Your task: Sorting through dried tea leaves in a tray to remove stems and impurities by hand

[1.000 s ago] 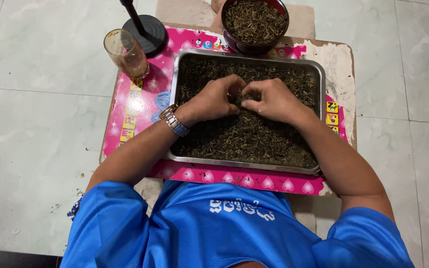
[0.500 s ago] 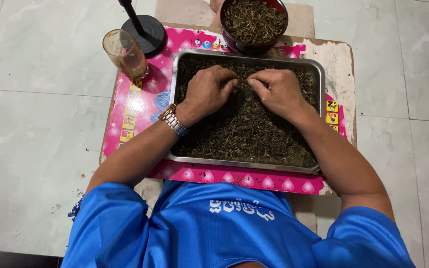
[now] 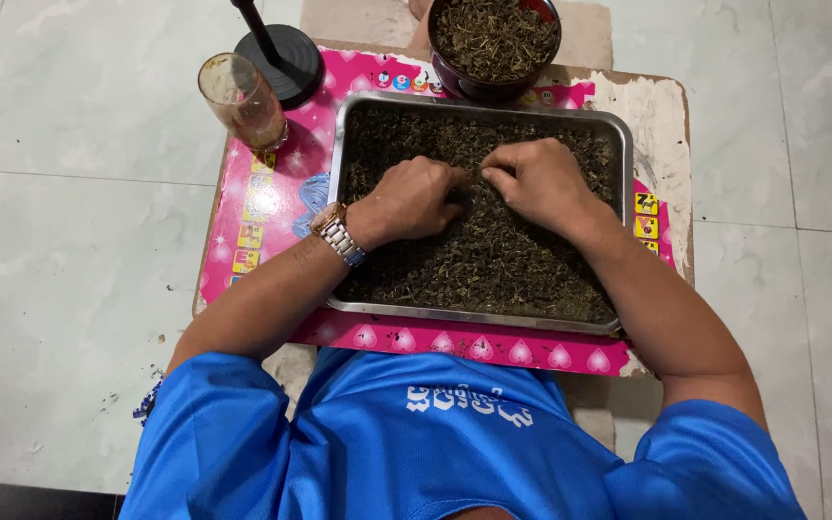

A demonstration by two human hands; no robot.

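Note:
A rectangular metal tray (image 3: 622,144) lies on a small low table and is filled with dark dried leaves (image 3: 493,270). My left hand (image 3: 414,199), with a metal watch (image 3: 339,233) on its wrist, is curled with the fingertips dug into the leaves near the tray's middle. My right hand (image 3: 543,181) sits just to its right, its fingers pinched together on the leaves. The fingertips of both hands almost meet.
A dark bowl (image 3: 495,43) of the same dried leaves stands beyond the tray. A drinking glass (image 3: 241,99) and a black round base with a rod (image 3: 286,58) stand at the far left. A pink patterned mat (image 3: 272,193) covers the table, which stands on a tiled floor (image 3: 69,193).
The two hands were pressed together a second ago. They have since worked the leaves toward the tray's far side and now sit slightly apart.

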